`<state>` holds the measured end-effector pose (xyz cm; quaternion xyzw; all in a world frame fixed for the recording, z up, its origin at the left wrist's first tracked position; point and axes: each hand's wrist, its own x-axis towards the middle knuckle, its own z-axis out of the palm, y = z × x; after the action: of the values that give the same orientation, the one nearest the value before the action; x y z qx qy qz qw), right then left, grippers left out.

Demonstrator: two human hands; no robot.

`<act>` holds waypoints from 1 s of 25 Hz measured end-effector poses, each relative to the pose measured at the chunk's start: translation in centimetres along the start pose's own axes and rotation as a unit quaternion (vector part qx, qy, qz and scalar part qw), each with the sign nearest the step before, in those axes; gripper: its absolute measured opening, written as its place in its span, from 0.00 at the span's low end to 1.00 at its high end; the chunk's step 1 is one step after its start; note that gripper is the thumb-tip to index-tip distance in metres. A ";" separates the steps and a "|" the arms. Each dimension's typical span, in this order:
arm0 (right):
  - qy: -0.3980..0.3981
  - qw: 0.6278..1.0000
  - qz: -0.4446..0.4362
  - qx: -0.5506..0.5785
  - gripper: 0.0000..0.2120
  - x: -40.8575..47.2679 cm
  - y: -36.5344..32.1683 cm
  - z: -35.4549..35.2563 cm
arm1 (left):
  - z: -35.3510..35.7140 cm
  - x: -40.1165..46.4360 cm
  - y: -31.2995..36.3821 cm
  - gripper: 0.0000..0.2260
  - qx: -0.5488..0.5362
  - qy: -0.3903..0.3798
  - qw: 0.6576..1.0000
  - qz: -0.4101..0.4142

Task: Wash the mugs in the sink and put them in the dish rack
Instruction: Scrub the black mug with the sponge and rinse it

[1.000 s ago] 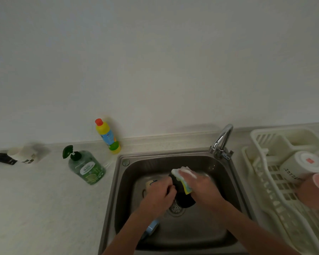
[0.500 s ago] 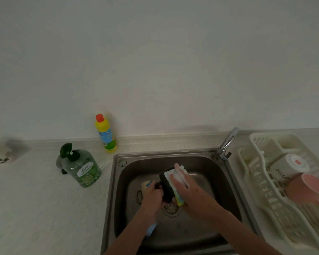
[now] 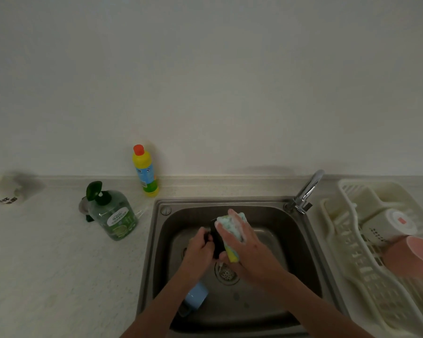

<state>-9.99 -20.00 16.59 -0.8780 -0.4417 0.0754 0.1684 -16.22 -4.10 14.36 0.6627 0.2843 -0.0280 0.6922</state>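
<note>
Over the steel sink my left hand grips a black mug by its handle side. My right hand holds a soapy yellow and green sponge pressed against the mug's outer wall. Most of the black mug is hidden between my hands. A light blue mug lies on the sink floor under my left forearm. In the cream dish rack on the right lie a white mug and a pink mug.
The tap rises at the sink's back right corner. The drain sits below my hands. A green soap dispenser and a yellow bottle with a red cap stand on the counter to the left. A white object lies far left.
The sponge in my right hand has slid along the black mug's side, from across its top to over its outer wall. The camera view has shifted slightly.
</note>
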 end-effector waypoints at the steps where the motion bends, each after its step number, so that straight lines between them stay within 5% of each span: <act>1: 0.001 0.998 0.016 0.056 0.31 0.4 0.1 -0.1 | 0.0 -0.1 0.1 0.07 -0.006 0.011 1.000 -0.003; 6: -0.006 0.919 0.113 0.377 0.35 0.9 1.1 0.0 | 0.4 -0.9 0.3 0.07 -0.090 0.062 0.993 -0.043; 11: -0.036 0.991 -0.020 0.126 0.32 -1.1 1.7 0.3 | 1.8 -1.9 -0.2 0.06 -0.005 0.096 0.995 -0.024; 14: -0.054 0.996 -0.077 0.005 0.32 -0.7 2.1 -1.0 | 3.2 -1.9 -0.4 0.07 0.095 0.106 0.990 0.003; 17: -0.065 0.990 -0.028 0.122 0.30 -0.4 3.1 -1.4 | 4.2 -2.0 -0.5 0.05 0.135 0.101 0.986 0.002; 21: -0.071 0.882 0.091 0.456 0.26 -1.3 4.8 -2.3 | 5.7 -3.1 -0.2 0.10 -0.064 0.112 0.991 -0.045; 23: -0.075 0.878 0.099 0.463 0.25 -2.4 4.9 -2.1 | 6.0 -3.0 0.0 0.11 -0.096 0.127 0.986 -0.057; 25: -0.071 0.936 0.045 0.343 0.28 -3.2 4.7 -1.5 | 6.3 -2.8 0.2 0.09 -0.033 0.138 0.989 -0.045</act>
<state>-7.99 -25.53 16.27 -0.7781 -0.3600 0.2916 0.4242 -16.27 -10.88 15.51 0.6234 0.4077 0.0416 0.6659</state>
